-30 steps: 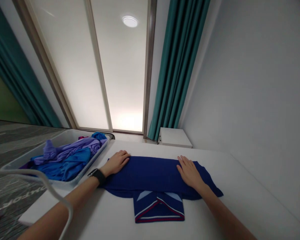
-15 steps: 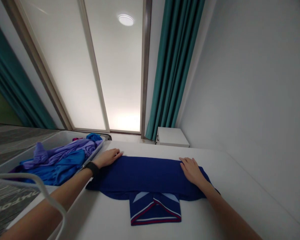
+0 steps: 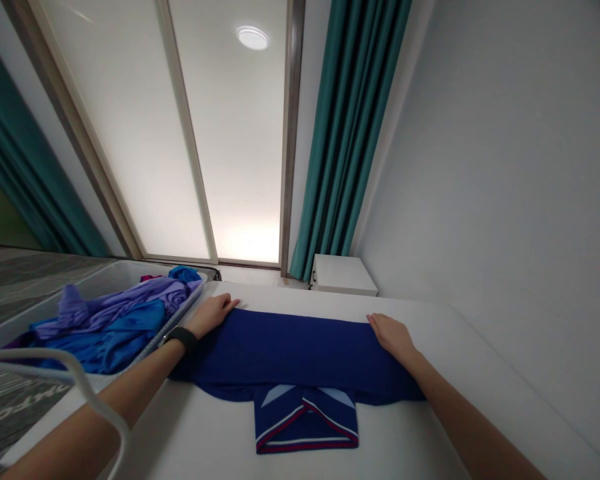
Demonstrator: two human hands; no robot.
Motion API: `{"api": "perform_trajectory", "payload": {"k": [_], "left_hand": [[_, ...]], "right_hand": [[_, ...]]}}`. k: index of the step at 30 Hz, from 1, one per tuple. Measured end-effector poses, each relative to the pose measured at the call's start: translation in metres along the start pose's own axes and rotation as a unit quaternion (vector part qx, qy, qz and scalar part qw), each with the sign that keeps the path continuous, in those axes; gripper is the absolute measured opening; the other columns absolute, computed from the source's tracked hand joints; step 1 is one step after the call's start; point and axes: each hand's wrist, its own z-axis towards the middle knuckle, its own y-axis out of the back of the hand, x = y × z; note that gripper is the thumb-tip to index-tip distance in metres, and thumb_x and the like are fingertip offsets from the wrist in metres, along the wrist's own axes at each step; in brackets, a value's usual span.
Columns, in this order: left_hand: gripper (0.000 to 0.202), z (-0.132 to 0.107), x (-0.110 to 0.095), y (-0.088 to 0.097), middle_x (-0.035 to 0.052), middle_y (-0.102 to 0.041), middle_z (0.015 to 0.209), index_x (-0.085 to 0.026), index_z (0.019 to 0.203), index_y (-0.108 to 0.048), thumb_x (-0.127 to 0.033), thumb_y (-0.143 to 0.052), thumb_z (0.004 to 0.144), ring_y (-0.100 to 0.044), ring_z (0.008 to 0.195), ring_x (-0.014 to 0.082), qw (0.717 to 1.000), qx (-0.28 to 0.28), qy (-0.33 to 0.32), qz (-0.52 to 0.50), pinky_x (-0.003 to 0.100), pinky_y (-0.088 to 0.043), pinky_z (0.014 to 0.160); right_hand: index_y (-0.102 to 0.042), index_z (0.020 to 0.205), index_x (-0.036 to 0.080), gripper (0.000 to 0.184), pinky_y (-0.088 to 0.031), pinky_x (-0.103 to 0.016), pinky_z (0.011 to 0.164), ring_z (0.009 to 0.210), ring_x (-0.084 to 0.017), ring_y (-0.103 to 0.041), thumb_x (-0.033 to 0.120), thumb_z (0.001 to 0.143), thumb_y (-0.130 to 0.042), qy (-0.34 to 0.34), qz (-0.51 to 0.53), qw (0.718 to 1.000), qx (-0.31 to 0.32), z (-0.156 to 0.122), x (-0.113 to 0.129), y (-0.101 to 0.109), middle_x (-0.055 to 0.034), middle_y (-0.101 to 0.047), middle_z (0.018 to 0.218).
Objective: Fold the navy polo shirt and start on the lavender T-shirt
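Observation:
A navy polo shirt (image 3: pixel 300 353) lies folded across the white table, its body turned over into a wide band. Its collar (image 3: pixel 307 427), trimmed in red and white, points toward me. At the far left corner of the band, my left hand (image 3: pixel 213 315) is closed on the fabric edge; a dark band circles that wrist. My right hand (image 3: pixel 393 337) pinches the far edge near the right end, thumb and fingers together. Both forearms reach in from the sides, and the right one covers part of the shirt's right end.
Left of the table stands a pale plastic bin (image 3: pixel 115 270) heaped with purple and blue clothes (image 3: pixel 115 320). A white cable or tube (image 3: pixel 87 393) curves across the lower left. Beyond the table are a small white cabinet (image 3: pixel 344 275), a teal curtain (image 3: pixel 350 147) and frosted sliding doors (image 3: pixel 240 147).
My right hand has gone from lying flat on the shirt to pinching its far edge, slightly further right. My left fingers have curled in at the left corner.

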Motion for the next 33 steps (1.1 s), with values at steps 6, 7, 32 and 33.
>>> {"api": "perform_trajectory", "payload": {"k": [6, 7, 32, 33], "left_hand": [[0.042, 0.004, -0.008, -0.007, 0.0100, -0.067, 0.078, -0.019, 0.086, -0.058, -0.050, -0.032, 0.097, -0.063, 0.074, 0.0250, 0.996, 0.010, 0.034, 0.085, 0.030, -0.037, 0.064], [0.042, 0.004, -0.010, -0.008, 0.0109, -0.068, 0.080, -0.018, 0.089, -0.059, -0.050, -0.032, 0.097, -0.064, 0.076, 0.0259, 0.994, 0.010, 0.037, 0.098, 0.031, -0.038, 0.065], [0.021, -0.121, -0.139, -0.016, 0.0035, -0.063, 0.101, -0.024, 0.108, -0.050, -0.033, -0.059, 0.092, -0.060, 0.092, 0.0213, 0.940, 0.059, -0.333, -0.044, 0.032, -0.043, 0.079], [0.022, -0.120, -0.137, -0.017, 0.0038, -0.063, 0.102, -0.024, 0.110, -0.049, -0.033, -0.059, 0.092, -0.061, 0.092, 0.0213, 0.942, 0.057, -0.327, -0.049, 0.032, -0.044, 0.079]], "right_hand": [[-0.064, 0.098, 0.019, 0.042, -0.045, -0.029, 0.074, 0.090, -0.021, -0.067, 0.034, 0.103, -0.025, -0.009, -0.012, 1.000, 0.009, 0.006, -0.006, 0.001, -0.0105, -0.071, 0.099], [-0.064, 0.098, 0.018, 0.041, -0.044, -0.030, 0.074, 0.089, -0.021, -0.067, 0.034, 0.103, -0.026, -0.005, -0.014, 1.000, 0.006, 0.008, -0.005, 0.002, -0.0106, -0.071, 0.098], [-0.059, 0.101, 0.025, 0.017, -0.036, -0.039, 0.095, 0.095, -0.022, -0.056, 0.024, 0.085, -0.064, 0.235, 0.218, 0.946, -0.049, -0.124, 0.132, 0.031, -0.0022, -0.063, 0.098], [-0.059, 0.102, 0.025, 0.017, -0.036, -0.039, 0.095, 0.095, -0.022, -0.055, 0.021, 0.086, -0.062, 0.232, 0.216, 0.947, -0.055, -0.125, 0.131, 0.029, -0.0023, -0.063, 0.098]]}}
